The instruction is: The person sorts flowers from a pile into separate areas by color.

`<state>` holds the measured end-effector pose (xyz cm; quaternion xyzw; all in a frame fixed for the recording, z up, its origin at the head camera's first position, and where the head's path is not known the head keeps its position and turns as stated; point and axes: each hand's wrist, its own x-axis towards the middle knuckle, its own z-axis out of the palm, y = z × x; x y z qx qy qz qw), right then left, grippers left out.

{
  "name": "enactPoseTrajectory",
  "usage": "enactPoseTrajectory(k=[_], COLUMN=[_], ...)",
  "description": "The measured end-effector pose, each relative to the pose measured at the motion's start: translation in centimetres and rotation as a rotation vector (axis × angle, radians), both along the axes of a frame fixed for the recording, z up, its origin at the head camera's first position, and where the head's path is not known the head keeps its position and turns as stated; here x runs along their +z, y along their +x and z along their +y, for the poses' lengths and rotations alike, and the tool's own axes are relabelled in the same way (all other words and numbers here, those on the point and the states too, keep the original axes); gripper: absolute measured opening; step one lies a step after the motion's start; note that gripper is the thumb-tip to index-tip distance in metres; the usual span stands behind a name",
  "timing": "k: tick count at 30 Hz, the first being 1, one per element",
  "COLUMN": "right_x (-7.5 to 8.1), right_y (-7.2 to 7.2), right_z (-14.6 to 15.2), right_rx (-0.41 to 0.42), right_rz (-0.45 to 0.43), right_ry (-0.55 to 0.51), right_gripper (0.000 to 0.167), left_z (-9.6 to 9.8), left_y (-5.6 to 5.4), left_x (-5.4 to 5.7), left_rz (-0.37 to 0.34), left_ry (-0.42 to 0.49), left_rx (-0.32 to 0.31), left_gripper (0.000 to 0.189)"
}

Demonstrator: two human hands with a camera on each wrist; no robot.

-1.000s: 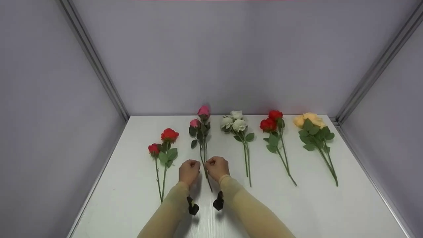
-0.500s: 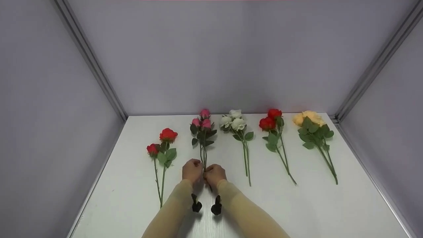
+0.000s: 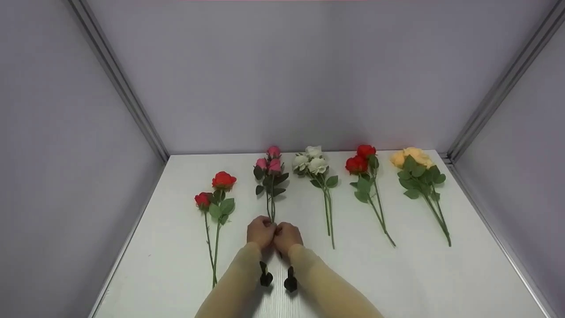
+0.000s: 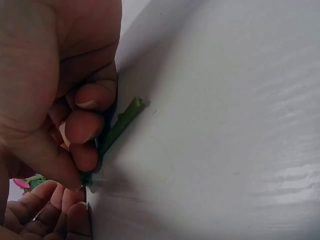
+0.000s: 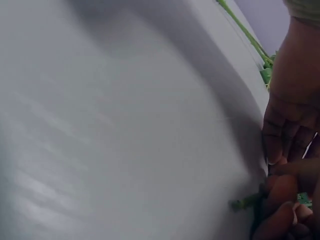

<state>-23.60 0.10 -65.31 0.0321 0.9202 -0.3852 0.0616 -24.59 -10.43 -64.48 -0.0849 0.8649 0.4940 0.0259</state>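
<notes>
Three pink roses (image 3: 274, 166) lie side by side on the white table, blooms toward the back wall and stems toward me. My left hand (image 3: 261, 232) curls its fingers and thumb around the stems. From the right, my right hand (image 3: 288, 236) meets it and pinches the same stems with bent fingers. The hands touch and hide most of the lower stems. In the left wrist view a cut green stem end (image 4: 122, 125) pokes out past the curled fingers. The right wrist view shows a stem end (image 5: 245, 202) beside the fingertips.
Two red roses (image 3: 224, 181) lie to the left. Rightward lie white roses (image 3: 318, 166), two more red roses (image 3: 356, 165) and peach roses (image 3: 415, 157), all stems toward me. Grey walls (image 3: 300, 79) enclose the table (image 3: 397, 282) at the back and sides.
The pink roses have been drawn together, with a third bloom now level with the front one. Both hands have come closer and slid slightly toward me along the stems.
</notes>
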Motion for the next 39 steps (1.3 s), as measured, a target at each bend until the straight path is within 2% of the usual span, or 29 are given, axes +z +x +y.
enactPoseTrajectory(k=[9, 19, 29, 35, 39], right_x=[-0.4, -0.5, -0.6, -0.6, -0.4], right_y=[-0.1, -0.2, -0.2, 0.0, 0.4], right_z=[0.4, 0.7, 0.9, 1.2, 1.6], right_rx=[0.004, 0.051, 0.081, 0.082, 0.079], right_rz=[0.033, 0.063, 0.023, -0.006, -0.057], right_ry=[0.035, 0.037, 0.016, -0.068, -0.206], right_gripper=[0.008, 0.005, 0.008, 0.012, 0.014], left_z=[0.1, 0.0, -0.3, -1.3, -3.1], left_y=[0.0, 0.6, 0.7, 1.0, 1.5], left_x=[-0.2, 0.0, -0.3, -0.3, 0.8], left_rz=[0.018, 0.036, 0.044, 0.040, 0.086], left_ry=[-0.012, -0.036, -0.042, -0.015, -0.029], left_rx=[0.018, 0.011, 0.008, 0.006, -0.004], left_gripper=[0.019, 0.017, 0.017, 0.021, 0.022])
